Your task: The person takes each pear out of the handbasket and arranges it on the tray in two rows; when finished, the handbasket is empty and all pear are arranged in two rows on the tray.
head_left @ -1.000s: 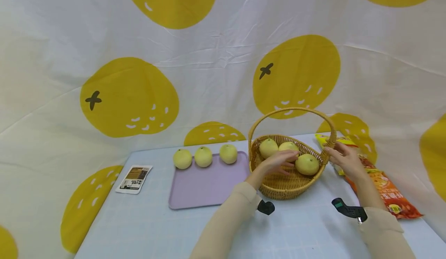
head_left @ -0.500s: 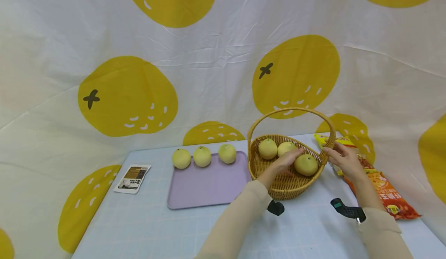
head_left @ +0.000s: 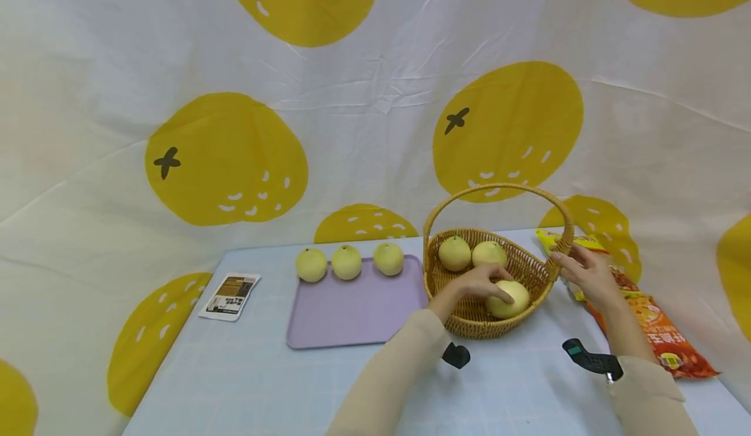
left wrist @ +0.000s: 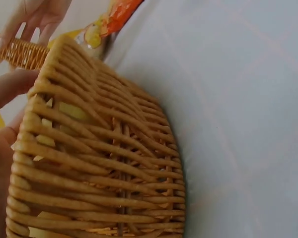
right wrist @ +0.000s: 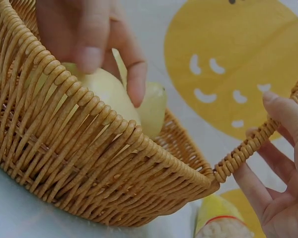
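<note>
A wicker basket [head_left: 478, 329] with a tall arched handle [head_left: 499, 187] holds several round, pale yellow pears. My left hand [head_left: 480, 281] reaches into it and grips the front pear [head_left: 509, 304], thumb on the near side and fingers over the far side. Behind that one, two more pears lie against the basket's back wall, among them a pear [head_left: 454, 253] at the left. The right hand [head_left: 589, 276] holds the lower right end of the handle between thumb and fingers, clearer in the right wrist view. In the left wrist view, the basket's weave hides most of the fruit.
Left of the basket lies a shallow lilac tray [head_left: 352, 315]. Three pears, one a pear [head_left: 346, 262], line its back edge. A white packet [head_left: 230, 297] lies farther left. Colourful snack bags [head_left: 663, 332] lie right of the basket, beside the right forearm. A fruit-print cloth hangs behind.
My left hand has gone deeper into the basket and taken hold of the front pear, which has shifted slightly left and toward me. The right hand stays on the handle.
</note>
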`<action>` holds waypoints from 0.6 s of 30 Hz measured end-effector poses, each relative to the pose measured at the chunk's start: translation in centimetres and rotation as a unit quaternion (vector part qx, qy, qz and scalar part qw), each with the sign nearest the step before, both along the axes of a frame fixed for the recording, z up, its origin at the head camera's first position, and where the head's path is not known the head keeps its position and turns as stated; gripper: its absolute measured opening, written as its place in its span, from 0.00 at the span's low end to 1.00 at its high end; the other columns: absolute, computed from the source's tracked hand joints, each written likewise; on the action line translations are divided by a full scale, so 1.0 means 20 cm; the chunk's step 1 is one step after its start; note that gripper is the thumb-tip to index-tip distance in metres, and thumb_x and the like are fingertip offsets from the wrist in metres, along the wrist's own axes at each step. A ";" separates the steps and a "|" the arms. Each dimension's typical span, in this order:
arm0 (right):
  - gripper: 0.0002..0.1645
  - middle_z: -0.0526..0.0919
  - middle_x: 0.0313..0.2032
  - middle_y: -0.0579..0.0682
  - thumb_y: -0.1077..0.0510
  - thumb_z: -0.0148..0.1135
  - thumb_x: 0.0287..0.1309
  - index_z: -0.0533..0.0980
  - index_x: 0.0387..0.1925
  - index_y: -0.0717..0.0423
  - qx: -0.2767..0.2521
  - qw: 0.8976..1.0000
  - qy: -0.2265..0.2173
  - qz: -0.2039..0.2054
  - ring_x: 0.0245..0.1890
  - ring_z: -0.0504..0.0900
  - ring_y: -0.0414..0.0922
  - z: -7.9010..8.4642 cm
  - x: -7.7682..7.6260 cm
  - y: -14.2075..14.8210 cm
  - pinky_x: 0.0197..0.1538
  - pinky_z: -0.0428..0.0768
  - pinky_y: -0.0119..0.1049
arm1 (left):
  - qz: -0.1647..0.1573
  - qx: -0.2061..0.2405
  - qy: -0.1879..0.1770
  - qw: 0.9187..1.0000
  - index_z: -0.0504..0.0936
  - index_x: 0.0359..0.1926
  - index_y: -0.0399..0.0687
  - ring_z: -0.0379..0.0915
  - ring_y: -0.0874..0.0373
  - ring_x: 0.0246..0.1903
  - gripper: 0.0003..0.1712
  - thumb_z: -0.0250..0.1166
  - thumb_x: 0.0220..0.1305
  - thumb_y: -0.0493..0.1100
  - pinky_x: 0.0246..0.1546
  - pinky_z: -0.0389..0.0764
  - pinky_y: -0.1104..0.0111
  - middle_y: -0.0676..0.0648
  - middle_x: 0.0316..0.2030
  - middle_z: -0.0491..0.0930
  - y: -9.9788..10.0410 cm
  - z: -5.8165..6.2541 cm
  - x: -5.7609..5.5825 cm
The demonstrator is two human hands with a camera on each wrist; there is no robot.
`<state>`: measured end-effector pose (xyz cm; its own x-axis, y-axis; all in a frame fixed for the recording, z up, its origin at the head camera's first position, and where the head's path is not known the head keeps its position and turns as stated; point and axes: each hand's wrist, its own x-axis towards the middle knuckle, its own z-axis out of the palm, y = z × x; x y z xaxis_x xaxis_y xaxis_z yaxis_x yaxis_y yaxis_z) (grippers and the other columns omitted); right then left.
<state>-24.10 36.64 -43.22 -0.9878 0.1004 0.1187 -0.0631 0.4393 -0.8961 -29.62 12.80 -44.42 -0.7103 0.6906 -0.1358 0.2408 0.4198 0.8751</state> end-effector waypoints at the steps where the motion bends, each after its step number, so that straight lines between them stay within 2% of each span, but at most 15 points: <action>1: 0.41 0.69 0.55 0.52 0.44 0.53 0.65 0.53 0.71 0.58 -0.003 1.000 -0.001 -0.006 0.45 0.73 0.34 -0.01 -0.01 0.01 0.43 0.81 0.31 | -0.014 -0.007 0.022 1.000 0.77 0.50 0.47 0.71 0.66 0.44 0.25 0.73 0.49 0.40 0.43 0.74 0.75 0.54 0.49 0.77 0.00 0.00 0.01; 3: 0.41 0.66 0.60 0.61 0.43 0.53 0.65 0.52 0.72 0.55 -0.007 1.000 -0.003 -0.002 0.51 0.72 0.45 -0.03 -0.03 0.02 0.48 0.80 0.41 | -0.029 -0.019 0.060 0.998 0.76 0.50 0.46 0.70 0.69 0.43 0.28 0.74 0.47 0.39 0.44 0.70 0.80 0.54 0.47 0.77 0.01 0.00 0.02; 5: 0.40 0.66 0.61 0.60 0.43 0.54 0.63 0.55 0.71 0.50 -0.014 1.000 -0.010 -0.016 0.52 0.73 0.47 -0.06 -0.04 0.03 0.48 0.80 0.42 | -0.026 -0.038 0.083 0.995 0.74 0.51 0.48 0.70 0.69 0.40 0.30 0.76 0.45 0.40 0.41 0.70 0.80 0.55 0.45 0.76 0.01 -0.01 0.04; 7: 0.40 0.66 0.61 0.60 0.42 0.55 0.63 0.55 0.71 0.49 -0.011 1.000 -0.012 -0.018 0.51 0.73 0.45 -0.07 -0.05 0.04 0.44 0.81 0.36 | -0.014 -0.058 0.107 0.993 0.73 0.51 0.51 0.69 0.69 0.39 0.31 0.77 0.44 0.42 0.40 0.69 0.80 0.56 0.44 0.76 0.01 -0.01 0.06; 8: 0.41 0.64 0.62 0.63 0.41 0.54 0.63 0.54 0.72 0.50 -0.008 1.000 -0.013 -0.014 0.52 0.72 0.47 -0.07 -0.05 0.04 0.45 0.81 0.36 | -0.009 -0.065 0.118 0.991 0.74 0.51 0.52 0.69 0.69 0.40 0.31 0.77 0.44 0.42 0.41 0.69 0.80 0.55 0.45 0.76 0.01 -0.02 0.07; 10: 0.41 0.65 0.61 0.62 0.41 0.54 0.63 0.54 0.71 0.52 -0.005 1.000 -0.014 -0.020 0.50 0.72 0.44 -0.08 -0.06 0.05 0.40 0.81 0.28 | 0.000 -0.072 0.138 0.988 0.75 0.52 0.54 0.69 0.69 0.41 0.32 0.78 0.43 0.43 0.41 0.68 0.80 0.55 0.46 0.76 0.00 -0.02 0.08; 12: 0.43 0.64 0.61 0.63 0.40 0.53 0.63 0.53 0.72 0.54 0.000 1.000 -0.013 -0.014 0.51 0.71 0.45 -0.08 -0.06 0.05 0.41 0.81 0.30 | 0.011 -0.056 0.145 0.988 0.77 0.52 0.54 0.70 0.69 0.41 0.32 0.78 0.42 0.43 0.41 0.69 0.80 0.55 0.47 0.77 -0.01 -0.03 0.09; 13: 0.42 0.66 0.60 0.59 0.40 0.54 0.63 0.54 0.72 0.51 -0.002 1.000 -0.016 -0.021 0.50 0.72 0.42 -0.10 -0.06 0.06 0.41 0.81 0.28 | 0.021 -0.043 0.141 0.989 0.79 0.52 0.54 0.70 0.70 0.41 0.32 0.78 0.42 0.44 0.41 0.70 0.80 0.56 0.47 0.78 -0.02 -0.03 0.09; 14: 0.41 0.67 0.60 0.58 0.40 0.54 0.63 0.54 0.72 0.50 -0.006 1.000 -0.015 -0.018 0.50 0.72 0.42 -0.10 -0.07 0.07 0.43 0.81 0.32 | 0.032 -0.026 0.135 0.990 0.80 0.52 0.55 0.70 0.70 0.40 0.32 0.78 0.42 0.44 0.40 0.70 0.80 0.56 0.47 0.78 -0.03 -0.03 0.09; 16: 0.39 0.71 0.57 0.49 0.40 0.55 0.62 0.56 0.71 0.44 -0.013 0.999 -0.020 -0.031 0.48 0.73 0.36 -0.12 -0.08 0.08 0.42 0.81 0.30 | 0.057 0.012 0.118 0.991 0.81 0.52 0.54 0.70 0.70 0.39 0.32 0.78 0.41 0.44 0.39 0.71 0.79 0.56 0.46 0.79 -0.05 -0.03 0.10; 18: 0.39 0.71 0.55 0.45 0.40 0.55 0.62 0.57 0.71 0.43 -0.013 0.999 -0.019 -0.030 0.46 0.72 0.31 -0.12 -0.08 0.07 0.42 0.81 0.29 | 0.085 0.051 0.099 0.990 0.80 0.54 0.53 0.70 0.70 0.40 0.33 0.78 0.41 0.44 0.39 0.72 0.78 0.56 0.46 0.79 -0.08 -0.03 0.11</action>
<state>-25.64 38.05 -45.54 -0.9837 0.1622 0.0773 -0.0026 0.4176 -0.9086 -27.36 11.18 -44.94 -0.8228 0.5625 0.0814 0.3453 0.3810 0.8577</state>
